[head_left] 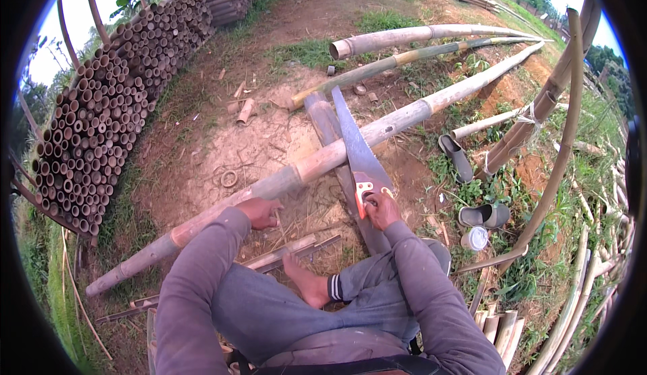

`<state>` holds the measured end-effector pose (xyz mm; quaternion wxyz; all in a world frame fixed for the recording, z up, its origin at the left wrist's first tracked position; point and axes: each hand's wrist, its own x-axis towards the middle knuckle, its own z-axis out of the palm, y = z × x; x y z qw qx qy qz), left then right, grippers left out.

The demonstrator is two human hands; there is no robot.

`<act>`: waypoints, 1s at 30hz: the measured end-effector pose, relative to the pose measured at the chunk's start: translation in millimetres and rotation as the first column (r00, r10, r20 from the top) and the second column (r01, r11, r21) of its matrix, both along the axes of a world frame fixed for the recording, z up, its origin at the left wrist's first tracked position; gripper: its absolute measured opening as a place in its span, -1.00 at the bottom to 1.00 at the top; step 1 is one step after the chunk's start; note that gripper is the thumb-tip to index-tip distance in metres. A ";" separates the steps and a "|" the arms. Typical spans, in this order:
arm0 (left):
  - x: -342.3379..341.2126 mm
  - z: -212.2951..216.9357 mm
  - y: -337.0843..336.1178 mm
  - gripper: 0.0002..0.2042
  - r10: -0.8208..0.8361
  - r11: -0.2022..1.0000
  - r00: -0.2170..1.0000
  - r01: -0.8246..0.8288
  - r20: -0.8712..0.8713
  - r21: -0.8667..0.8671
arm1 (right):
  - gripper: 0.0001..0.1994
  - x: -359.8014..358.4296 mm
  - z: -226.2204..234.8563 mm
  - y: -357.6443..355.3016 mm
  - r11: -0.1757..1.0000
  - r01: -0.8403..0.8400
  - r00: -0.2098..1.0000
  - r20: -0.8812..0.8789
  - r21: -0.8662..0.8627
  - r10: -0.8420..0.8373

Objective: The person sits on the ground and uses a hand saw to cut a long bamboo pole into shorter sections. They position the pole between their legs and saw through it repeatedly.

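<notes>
Right hand (382, 211) gripped a grey steel handsaw (359, 147) by its orange-and-white handle (362, 189), across a long grey-tan bamboo pole (397, 119). Left hand (258, 213) half-curled, near side; couldn't tell if holding.

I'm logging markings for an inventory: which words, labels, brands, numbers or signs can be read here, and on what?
None can be read.
Handsaw: no legible lettering on the blade.
Long bamboo pole: dark marks, none readable as text.
White-lidded container: too small to tell whether anything is printed.
</notes>
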<state>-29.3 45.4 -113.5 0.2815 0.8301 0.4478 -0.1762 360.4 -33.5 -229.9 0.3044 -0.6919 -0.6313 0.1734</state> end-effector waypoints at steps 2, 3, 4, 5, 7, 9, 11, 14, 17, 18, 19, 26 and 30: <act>1.0 2.8 5.0 -0.38 0.006 1.000 1.000 -0.006 0.004 0.000 | -0.68 1.1 0.9 4.8 1.000 0.005 1.000 -0.006 0.007 -0.005; 1.1 3.4 6.1 -0.38 0.014 1.000 1.000 -0.014 0.006 -0.012 | -0.68 1.5 0.8 6.1 1.000 0.008 1.000 -0.008 -0.002 -0.008; 1.3 4.0 7.4 -0.38 0.024 0.999 1.000 -0.024 0.004 -0.022 | -0.68 1.9 1.2 8.1 1.000 0.020 1.000 -0.007 -0.023 -0.020; 1.3 4.2 7.8 -0.38 0.018 1.000 1.000 -0.018 0.010 -0.017 | -0.68 2.1 1.4 8.7 1.000 0.006 1.000 -0.007 -0.011 -0.006; 0.8 3.8 8.2 -0.38 0.008 1.000 1.000 -0.008 0.007 -0.008 | -0.67 2.4 2.0 9.2 1.000 -0.002 1.000 -0.002 -0.015 0.002; 0.1 3.0 7.9 -0.38 -0.001 1.000 1.000 0.001 0.027 0.007 | -0.68 2.0 2.6 8.5 1.000 -0.003 1.000 0.002 -0.008 0.003; -0.4 2.5 7.9 -0.37 -0.008 1.000 1.000 0.007 0.026 0.012 | -0.68 1.7 3.5 7.1 1.000 0.003 1.000 -0.001 -0.011 -0.003; -0.1 3.2 8.3 -0.37 -0.010 1.000 1.000 0.009 0.012 0.009 | -0.68 1.6 4.0 6.2 1.000 0.012 1.000 -0.010 -0.020 -0.012; 1.0 5.0 7.9 -0.36 -0.004 1.000 1.000 0.004 0.006 0.004 | -0.68 1.7 2.7 7.3 1.000 0.009 1.000 -0.006 -0.010 -0.009; 1.6 5.6 7.6 -0.36 0.001 1.000 1.000 -0.001 0.001 0.000 | -0.68 1.8 2.0 7.9 1.000 0.012 1.000 -0.006 -0.008 -0.012; 2.1 6.3 7.2 -0.36 0.008 1.000 1.000 -0.008 -0.014 -0.006 | -0.68 1.9 1.2 8.3 0.999 0.026 1.000 0.003 -0.031 -0.026; 4.4 10.4 5.9 -0.38 -0.002 1.000 1.000 0.002 -0.021 0.000 | -0.67 3.1 -2.4 9.0 1.000 0.001 1.000 -0.005 0.010 -0.001; 4.5 10.9 6.3 -0.37 0.005 1.000 1.000 -0.005 -0.019 -0.008 | -0.68 3.2 -2.7 9.4 1.000 0.001 1.000 -0.001 0.015 -0.001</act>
